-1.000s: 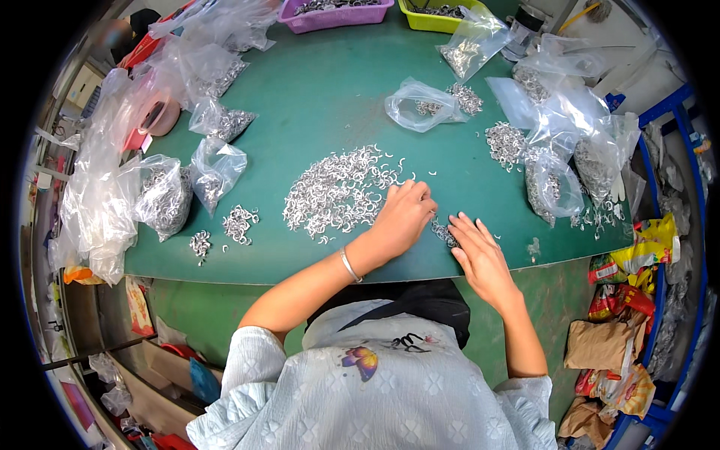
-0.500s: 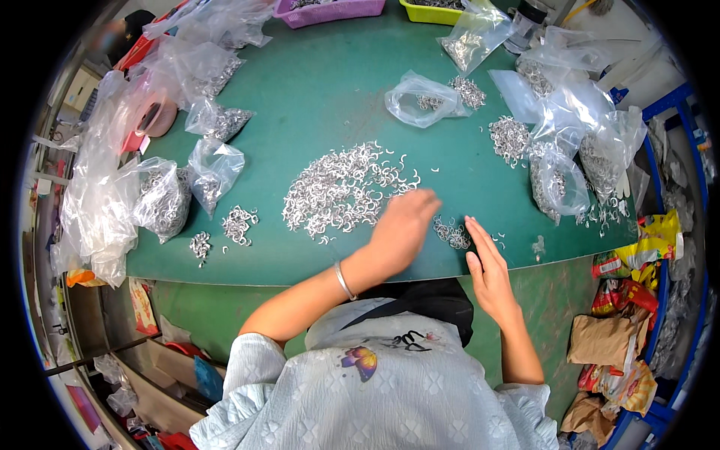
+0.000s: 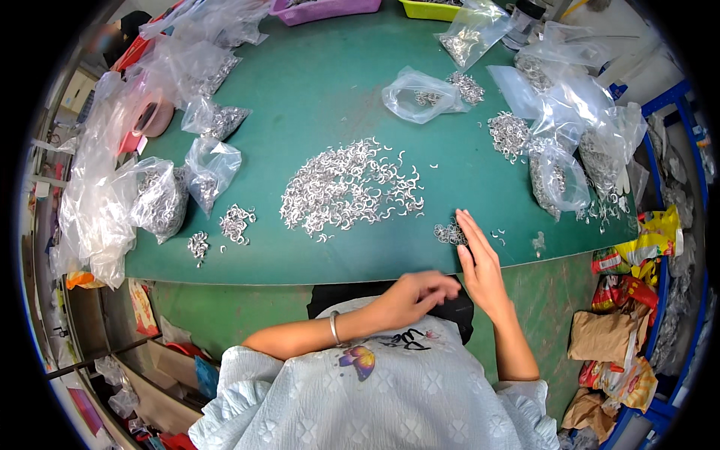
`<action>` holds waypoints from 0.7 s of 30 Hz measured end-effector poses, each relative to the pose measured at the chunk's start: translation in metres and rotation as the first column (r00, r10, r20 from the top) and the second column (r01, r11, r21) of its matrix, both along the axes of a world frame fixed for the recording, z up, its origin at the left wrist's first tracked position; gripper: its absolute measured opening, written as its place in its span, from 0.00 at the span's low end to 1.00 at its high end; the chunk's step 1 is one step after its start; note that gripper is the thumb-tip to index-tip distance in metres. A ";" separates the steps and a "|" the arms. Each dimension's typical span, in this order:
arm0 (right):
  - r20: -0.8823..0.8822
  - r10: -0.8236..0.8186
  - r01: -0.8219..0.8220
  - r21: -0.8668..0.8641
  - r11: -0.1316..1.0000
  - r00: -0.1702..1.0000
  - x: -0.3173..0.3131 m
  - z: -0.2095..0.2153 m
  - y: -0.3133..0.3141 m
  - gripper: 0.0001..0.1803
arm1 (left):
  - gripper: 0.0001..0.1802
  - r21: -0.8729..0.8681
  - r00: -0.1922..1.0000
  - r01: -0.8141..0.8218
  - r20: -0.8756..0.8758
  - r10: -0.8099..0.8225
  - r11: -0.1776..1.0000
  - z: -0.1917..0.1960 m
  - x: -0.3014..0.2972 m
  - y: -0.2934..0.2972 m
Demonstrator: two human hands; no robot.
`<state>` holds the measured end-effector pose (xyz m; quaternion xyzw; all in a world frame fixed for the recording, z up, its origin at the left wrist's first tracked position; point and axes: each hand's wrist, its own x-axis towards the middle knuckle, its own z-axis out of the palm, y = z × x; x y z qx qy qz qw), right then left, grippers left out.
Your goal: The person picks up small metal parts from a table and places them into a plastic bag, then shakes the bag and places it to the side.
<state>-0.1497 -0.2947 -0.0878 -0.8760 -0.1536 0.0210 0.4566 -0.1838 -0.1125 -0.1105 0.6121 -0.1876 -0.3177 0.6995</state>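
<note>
My left hand (image 3: 418,298) is drawn back over my lap, just off the table's near edge. Its fingers are blurred, so I cannot tell whether anything is in them. Fingers stretched and side by side, my right hand (image 3: 481,264) rests open with its edge on the table. Right beside its fingers lies a small heap of thin metal rings (image 3: 450,233). To the left spreads a large pile of small silvery crescent-shaped metal pieces (image 3: 341,187). A few loose crescents (image 3: 498,237) lie to the right of my right hand.
Plastic bags of metal pieces (image 3: 159,201) crowd the left side, and more filled bags (image 3: 555,180) the right. Small heaps (image 3: 238,224) lie near the left front. A purple basket (image 3: 326,10) and a yellow-green basket (image 3: 431,10) stand at the far edge.
My left hand has moved from the right edge of the large pile back toward my body, past the table edge. My right hand has shifted slightly left, against the ring heap.
</note>
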 end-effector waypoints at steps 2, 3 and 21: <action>0.083 0.087 -0.071 -0.175 0.982 0.993 0.004 -0.004 0.005 0.23 | 0.18 -0.170 0.881 0.125 -0.434 -0.188 0.977 -0.012 -0.004 0.000; 0.119 0.131 -0.095 -0.266 0.959 0.984 0.005 -0.006 0.006 0.23 | 0.21 -0.214 0.739 0.175 -0.617 -0.272 0.961 -0.018 -0.002 0.000; 0.163 0.452 -0.428 -0.163 0.889 0.877 -0.044 -0.017 0.008 0.24 | 0.40 -0.724 0.351 -0.401 -0.688 -0.635 0.562 -0.077 0.013 -0.013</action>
